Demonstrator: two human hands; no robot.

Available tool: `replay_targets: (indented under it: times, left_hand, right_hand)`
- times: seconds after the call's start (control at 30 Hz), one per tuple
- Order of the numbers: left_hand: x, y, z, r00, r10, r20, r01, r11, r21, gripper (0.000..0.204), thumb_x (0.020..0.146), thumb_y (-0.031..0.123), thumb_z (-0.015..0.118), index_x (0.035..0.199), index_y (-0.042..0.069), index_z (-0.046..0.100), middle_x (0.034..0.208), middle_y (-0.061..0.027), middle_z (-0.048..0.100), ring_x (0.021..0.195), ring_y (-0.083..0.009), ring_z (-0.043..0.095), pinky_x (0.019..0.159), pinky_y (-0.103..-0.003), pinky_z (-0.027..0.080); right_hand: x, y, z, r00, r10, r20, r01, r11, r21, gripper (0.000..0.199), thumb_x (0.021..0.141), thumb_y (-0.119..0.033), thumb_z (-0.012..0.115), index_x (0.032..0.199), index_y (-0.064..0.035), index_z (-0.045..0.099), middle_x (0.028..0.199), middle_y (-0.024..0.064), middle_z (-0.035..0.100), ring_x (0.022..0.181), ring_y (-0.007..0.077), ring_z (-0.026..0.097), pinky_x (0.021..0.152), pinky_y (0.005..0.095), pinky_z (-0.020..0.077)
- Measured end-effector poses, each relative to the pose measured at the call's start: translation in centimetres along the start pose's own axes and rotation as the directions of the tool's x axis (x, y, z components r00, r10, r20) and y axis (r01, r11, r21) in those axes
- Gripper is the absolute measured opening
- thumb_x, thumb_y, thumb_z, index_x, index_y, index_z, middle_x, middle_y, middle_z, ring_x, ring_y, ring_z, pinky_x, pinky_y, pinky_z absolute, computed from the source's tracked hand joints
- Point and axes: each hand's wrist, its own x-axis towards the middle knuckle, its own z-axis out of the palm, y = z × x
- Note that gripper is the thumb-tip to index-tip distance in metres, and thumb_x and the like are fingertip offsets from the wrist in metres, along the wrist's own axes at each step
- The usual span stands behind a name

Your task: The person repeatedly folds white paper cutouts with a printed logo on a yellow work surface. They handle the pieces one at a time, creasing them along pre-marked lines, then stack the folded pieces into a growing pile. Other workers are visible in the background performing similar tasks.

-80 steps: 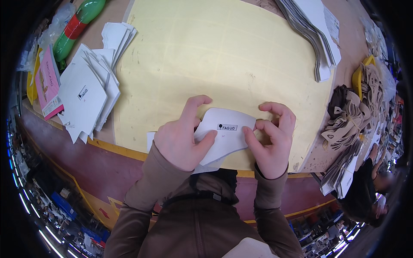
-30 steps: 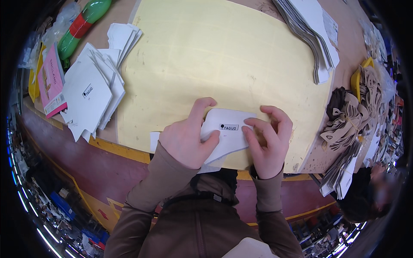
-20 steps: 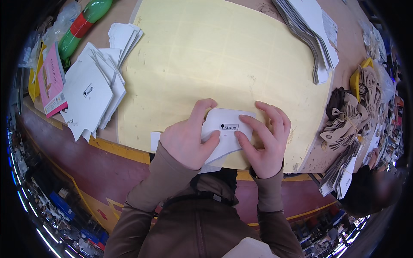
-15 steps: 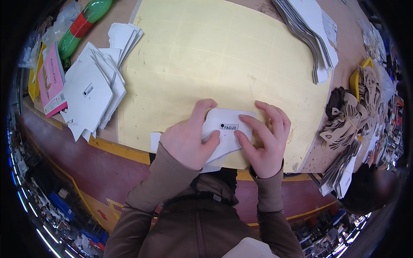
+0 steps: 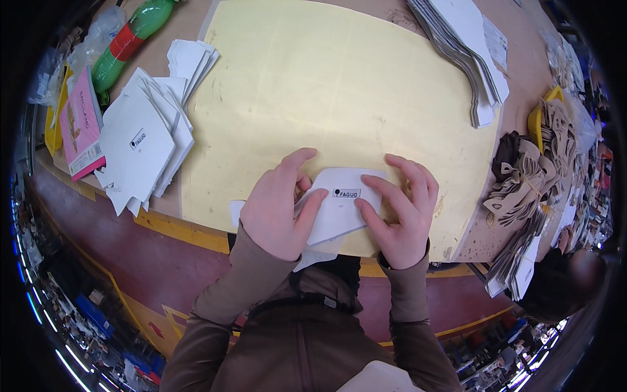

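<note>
A white cut piece (image 5: 339, 219) with a small dark printed label lies at the near edge of a pale yellow sheet on the table. My left hand (image 5: 277, 206) is at its left edge, thumb against it and the fingers curled beside it, some tips hidden. On the right, my right hand (image 5: 401, 219) rests thumb and index finger on the piece near the label, its other fingers curved above the yellow surface. A thin whitish sheet (image 5: 320, 253) sticks out below the piece, over the table edge.
White cut pieces (image 5: 137, 140) are piled at left beside a pink booklet (image 5: 81, 127) and a green bottle (image 5: 134, 39). Grey-white stacks (image 5: 467, 59) lie far right. Brown cut parts (image 5: 522, 186) and a yellow bin (image 5: 537, 124) sit at the right edge.
My left hand has shifted slightly left and its thumb has drawn back toward the piece's edge. More of the thin sheet shows below. My right hand is nearly unmoved.
</note>
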Motion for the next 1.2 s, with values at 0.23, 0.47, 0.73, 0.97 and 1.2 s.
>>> replay_targets:
  times: [0.23, 0.47, 0.73, 0.97, 1.2]
  left_hand:
    - [0.0, -0.4, 0.3, 1.000, 0.000, -0.022, -0.001, 0.999, -0.047, 0.033, 0.084, 0.003, 0.072, 0.114, 0.004, 0.058, 0.080, -0.0019, 0.056, 0.067, -0.0116, 0.046, 0.061, -0.026, 0.041]
    - [0.1, -0.5, 0.4, 0.999, 0.024, -0.037, -0.027, 0.998, -0.062, 0.020, 0.083, 0.002, 0.072, 0.097, 0.003, 0.058, 0.079, -0.0031, 0.054, 0.065, -0.0126, 0.045, 0.059, -0.027, 0.040]
    - [0.0, -1.0, 0.6, 0.982, 0.175, -0.067, -0.175, 0.984, 0.008, 0.014, 0.082, -0.002, 0.066, 0.094, 0.005, 0.067, 0.082, -0.0075, 0.058, 0.073, -0.0241, 0.056, 0.065, -0.035, 0.048]
    - [-1.2, -0.5, 0.0, 0.963, 0.267, 0.022, -0.261, 0.913, 0.315, 0.030, 0.082, 0.001, 0.065, 0.108, 0.011, 0.075, 0.105, -0.0085, 0.064, 0.096, -0.0259, 0.061, 0.079, -0.037, 0.051]
    - [-3.7, -0.4, 0.2, 0.900, 0.339, 0.274, -0.436, 0.701, 0.564, 0.041, 0.092, 0.016, 0.052, 0.131, 0.013, 0.064, 0.147, -0.0078, 0.054, 0.137, -0.0278, 0.050, 0.111, -0.044, 0.039]
  right_hand:
    - [-0.1, -0.1, 0.0, 1.000, 0.009, 0.002, -0.009, 1.000, -0.002, 0.033, 0.071, -0.015, 0.083, 0.104, -0.0137, 0.077, 0.132, 0.0070, 0.059, 0.123, 0.0340, 0.049, 0.102, 0.0440, 0.0429]
    - [-0.1, -0.1, 0.0, 1.000, 0.016, 0.004, -0.016, 1.000, -0.010, 0.033, 0.072, -0.015, 0.082, 0.104, -0.0143, 0.078, 0.132, 0.0068, 0.059, 0.123, 0.0340, 0.049, 0.103, 0.0436, 0.0429]
    - [-0.1, 0.0, 0.1, 1.000, -0.009, -0.012, 0.009, 1.000, -0.013, 0.033, 0.072, -0.015, 0.082, 0.105, -0.0151, 0.078, 0.133, 0.0066, 0.059, 0.123, 0.0340, 0.049, 0.103, 0.0435, 0.0432]
    - [0.0, -0.2, 0.0, 0.999, -0.031, -0.011, 0.030, 0.999, -0.035, 0.033, 0.073, -0.016, 0.082, 0.105, -0.0155, 0.077, 0.133, 0.0061, 0.058, 0.123, 0.0340, 0.048, 0.103, 0.0434, 0.0436]
    - [-0.2, -0.1, 0.1, 0.997, -0.071, -0.004, 0.070, 0.992, -0.109, 0.035, 0.075, -0.020, 0.080, 0.110, -0.0189, 0.076, 0.136, 0.0036, 0.058, 0.123, 0.0339, 0.049, 0.101, 0.0429, 0.0439]
